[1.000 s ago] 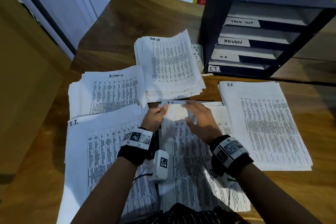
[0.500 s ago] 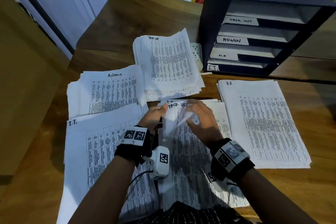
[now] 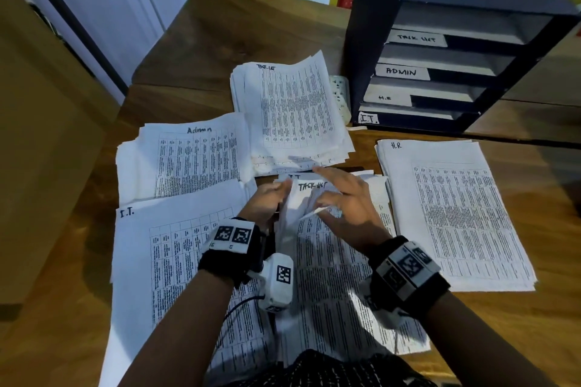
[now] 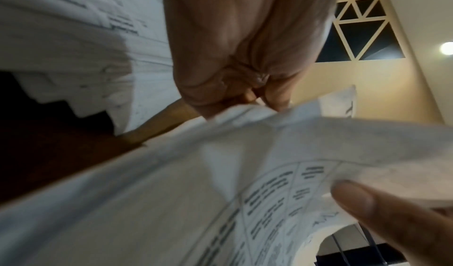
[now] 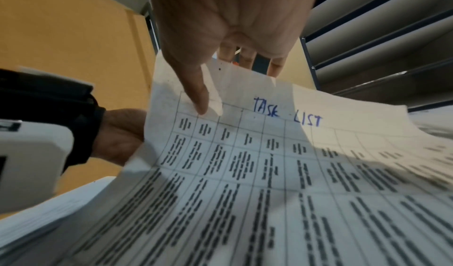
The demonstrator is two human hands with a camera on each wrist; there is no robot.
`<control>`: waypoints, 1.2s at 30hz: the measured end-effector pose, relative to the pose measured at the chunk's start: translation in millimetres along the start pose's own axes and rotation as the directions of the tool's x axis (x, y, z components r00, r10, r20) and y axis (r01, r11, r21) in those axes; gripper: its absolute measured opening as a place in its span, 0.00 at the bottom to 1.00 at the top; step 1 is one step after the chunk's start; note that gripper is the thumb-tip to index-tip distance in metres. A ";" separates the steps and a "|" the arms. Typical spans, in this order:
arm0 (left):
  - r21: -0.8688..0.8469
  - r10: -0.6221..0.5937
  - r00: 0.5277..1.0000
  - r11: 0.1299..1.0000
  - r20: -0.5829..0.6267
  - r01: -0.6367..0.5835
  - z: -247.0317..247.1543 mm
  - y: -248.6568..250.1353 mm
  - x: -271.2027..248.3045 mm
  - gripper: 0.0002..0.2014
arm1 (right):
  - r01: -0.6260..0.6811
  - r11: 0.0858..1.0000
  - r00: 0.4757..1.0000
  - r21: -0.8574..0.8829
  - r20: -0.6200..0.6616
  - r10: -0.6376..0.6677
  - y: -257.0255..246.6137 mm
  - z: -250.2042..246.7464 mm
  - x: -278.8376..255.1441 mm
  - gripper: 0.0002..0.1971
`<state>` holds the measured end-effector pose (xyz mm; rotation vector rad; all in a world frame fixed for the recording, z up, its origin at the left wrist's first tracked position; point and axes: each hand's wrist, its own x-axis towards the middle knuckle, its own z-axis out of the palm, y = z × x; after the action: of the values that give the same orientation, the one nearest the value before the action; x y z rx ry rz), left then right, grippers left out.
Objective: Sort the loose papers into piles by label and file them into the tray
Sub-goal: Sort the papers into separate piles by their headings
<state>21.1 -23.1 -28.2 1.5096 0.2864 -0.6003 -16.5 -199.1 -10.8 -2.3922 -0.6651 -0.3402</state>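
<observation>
One thin, curling Task List sheet (image 5: 269,154), gridded print: my left hand (image 3: 266,203) and right hand (image 3: 345,212) fingers pinch its top edge.

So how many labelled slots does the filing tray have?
4, all on the filing tray, top to bottom: TASK LIST label, ADMIN label, H.R label, I.T. label lowest. None looks hidden.

Approx 5 paper piles (image 3: 292,110), 1 tray (image 3: 361,25) w/ 4 slots (image 3: 465,55), 2 hands (image 3: 345,214).
</observation>
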 end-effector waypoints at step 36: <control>0.057 0.085 0.991 0.995 -0.107 -0.079 -8.6 4.2 -24.2 0.18 | 0.087 0.994 0.994 -0.066 0.066 -0.082 -14.8 -10.8 -58.6 0.04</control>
<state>4.9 -10.3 -12.3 1.6000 0.2929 -0.4641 -74.4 -217.9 -18.1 -2.4533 -0.7970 -0.3296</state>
